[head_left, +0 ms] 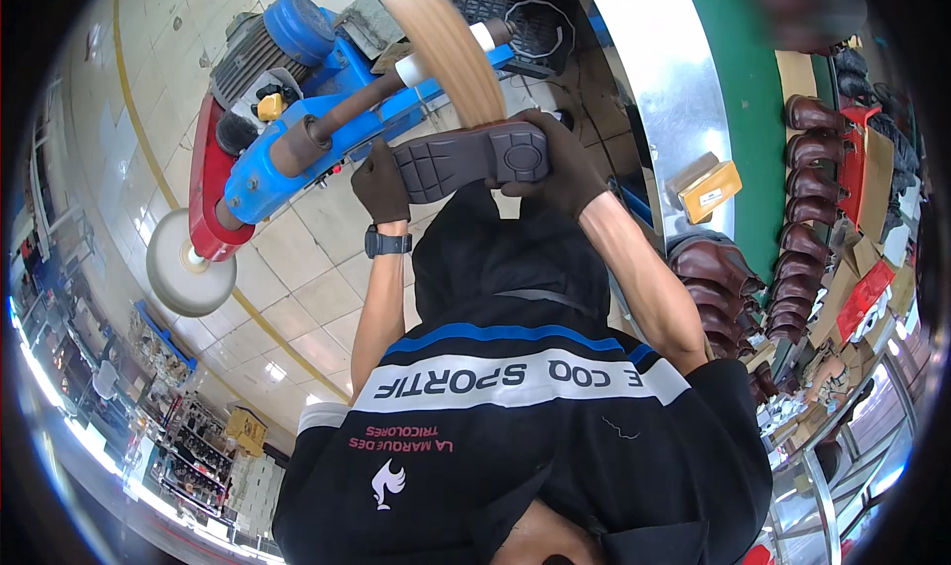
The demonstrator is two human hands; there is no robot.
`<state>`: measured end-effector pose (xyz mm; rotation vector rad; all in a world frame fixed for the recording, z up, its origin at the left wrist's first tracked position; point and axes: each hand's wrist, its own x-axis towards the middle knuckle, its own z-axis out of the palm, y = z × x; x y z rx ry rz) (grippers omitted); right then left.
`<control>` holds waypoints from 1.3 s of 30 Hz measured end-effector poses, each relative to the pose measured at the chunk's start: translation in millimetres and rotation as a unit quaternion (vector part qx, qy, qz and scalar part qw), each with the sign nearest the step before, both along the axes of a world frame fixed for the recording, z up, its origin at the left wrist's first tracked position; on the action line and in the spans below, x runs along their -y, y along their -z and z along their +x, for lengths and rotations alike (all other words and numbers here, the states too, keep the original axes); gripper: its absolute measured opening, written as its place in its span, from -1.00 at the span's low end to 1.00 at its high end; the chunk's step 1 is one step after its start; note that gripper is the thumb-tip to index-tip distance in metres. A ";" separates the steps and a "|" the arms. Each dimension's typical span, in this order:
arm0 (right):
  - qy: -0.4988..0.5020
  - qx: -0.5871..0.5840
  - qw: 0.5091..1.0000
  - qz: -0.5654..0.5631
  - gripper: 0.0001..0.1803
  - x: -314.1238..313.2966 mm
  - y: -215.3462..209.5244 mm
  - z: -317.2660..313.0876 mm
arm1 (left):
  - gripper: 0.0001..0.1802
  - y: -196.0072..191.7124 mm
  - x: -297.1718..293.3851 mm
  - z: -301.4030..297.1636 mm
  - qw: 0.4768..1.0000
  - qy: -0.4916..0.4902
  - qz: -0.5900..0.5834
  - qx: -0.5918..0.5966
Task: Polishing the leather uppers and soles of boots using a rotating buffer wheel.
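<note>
— While the black top with its blue and white band (pixel 515 367) fills the near part of the view, what are the two hands doing past it?

— Both wear dark gloves and both hold one shoe (pixel 471 159), turned so that its grey ridged sole faces up. The left hand (pixel 381 184) grips the toe end, fingers curled over the edge of the sole; a black wristwatch (pixel 387 242) sits on that wrist. The right hand (pixel 560 164) is wrapped around the heel end, fingers pressed tight against it.

— Where is the shoe, then?

— Held in the air in front of the chest, just under a tan buffing wheel (pixel 446 45). The wheel's rim looks blurred, and the shoe seems to touch it, though I can't be sure from here.

— And beyond that?

— The wheel sits on the shaft of a blue machine (pixel 297 129) with a red base, standing on a pale tiled floor (pixel 297 288). A second, grey-white wheel (pixel 188 263) hangs at the shaft's other end, on the left. On the right, a green belt (pixel 753 119) runs away, with rows of brown boots (pixel 807 184) beside it and a yellow-backed brush (pixel 708 191) on the metal edge.
</note>
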<state>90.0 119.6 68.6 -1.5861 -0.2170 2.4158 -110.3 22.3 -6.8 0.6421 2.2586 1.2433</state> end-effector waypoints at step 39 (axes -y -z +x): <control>-0.061 -0.047 0.997 0.024 -0.20 -8.2 10.7 -25.4 | -0.45 5.3 19.5 -2.7 0.988 -0.139 -0.060 0.042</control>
